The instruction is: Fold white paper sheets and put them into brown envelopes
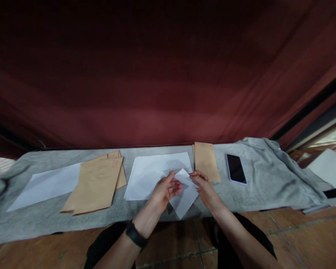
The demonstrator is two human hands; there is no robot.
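Observation:
A folded white sheet of paper (184, 194) is held above the front edge of a grey cloth-covered table (44, 220). My left hand (165, 191) grips the sheet's left side with fingers curled over it. My right hand (204, 184) pinches its upper right edge. Under and behind the sheet lies a stack of flat white paper (148, 173). A black band is on my left wrist.
Brown envelopes (96, 185) lie left of the paper stack, with a white sheet (44, 184) further left. One narrow brown envelope (205, 160) and a dark phone (236, 168) lie to the right. A dark red curtain hangs behind. The floor is tiled.

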